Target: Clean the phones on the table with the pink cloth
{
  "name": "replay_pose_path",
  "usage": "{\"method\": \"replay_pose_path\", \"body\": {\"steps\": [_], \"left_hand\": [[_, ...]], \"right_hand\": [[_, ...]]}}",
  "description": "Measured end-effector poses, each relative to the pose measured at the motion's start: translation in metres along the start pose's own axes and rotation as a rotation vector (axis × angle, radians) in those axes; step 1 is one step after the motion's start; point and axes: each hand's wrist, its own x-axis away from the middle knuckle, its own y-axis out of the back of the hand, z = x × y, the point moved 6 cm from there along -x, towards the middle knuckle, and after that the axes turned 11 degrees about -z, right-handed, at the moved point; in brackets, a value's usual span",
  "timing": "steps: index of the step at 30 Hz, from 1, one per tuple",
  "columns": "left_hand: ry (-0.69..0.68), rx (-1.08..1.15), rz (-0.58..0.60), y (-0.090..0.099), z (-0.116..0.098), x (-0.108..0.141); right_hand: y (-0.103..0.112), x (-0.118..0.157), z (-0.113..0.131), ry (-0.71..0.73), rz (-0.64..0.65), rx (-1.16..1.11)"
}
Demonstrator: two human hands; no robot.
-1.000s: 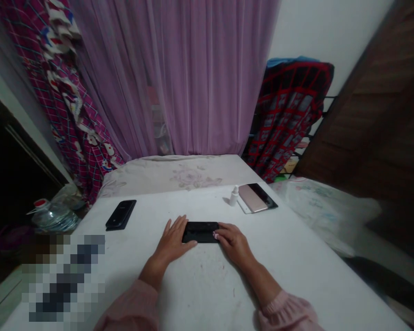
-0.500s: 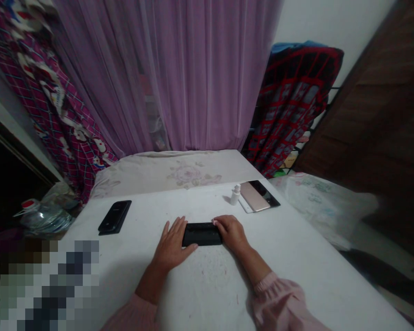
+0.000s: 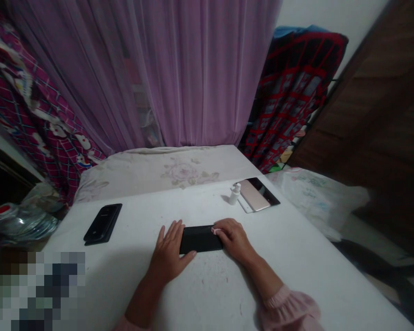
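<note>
A black phone [image 3: 200, 240] lies flat on the white-covered table between my hands, its long side running left to right. My left hand [image 3: 169, 250] rests at its left end, fingers spread and thumb along the near edge. Over the right end, my right hand [image 3: 235, 239] has its fingers closed on a small pinkish-white wad [image 3: 214, 230], a piece of cloth or tissue, pressed against the phone's surface near the far right corner. Part of the wad and the phone's right end are hidden by the fingers.
Two dark phones [image 3: 101, 224] lie overlapped at the left. A small white bottle [image 3: 234, 195] stands at the back right beside a rose-gold phone [image 3: 254, 195], a white one and a black one. A water jug [image 3: 24, 225] is off the table's left side.
My right hand has slid the wad slightly inward and nearer along the phone. My left hand keeps its place at the left end. The whole view has turned a little.
</note>
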Motion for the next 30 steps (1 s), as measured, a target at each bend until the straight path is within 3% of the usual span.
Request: {"method": "replay_pose_path", "body": {"steps": [9,14,20,30], "left_hand": [[0.049,0.034,0.063,-0.002,0.004,-0.002],[0.042,0.043,0.033,-0.003,0.004,0.000],[0.048,0.063,0.062,-0.004,0.005,0.000],[0.079,0.071,0.076,-0.002,0.004,-0.003]], "right_hand": [[-0.006,-0.014,-0.003,-0.041,-0.017,0.099],[0.000,-0.001,-0.003,-0.024,-0.011,0.015],[0.006,0.015,0.002,0.016,0.091,0.014],[-0.013,-0.014,-0.002,-0.021,-0.008,0.126]]}}
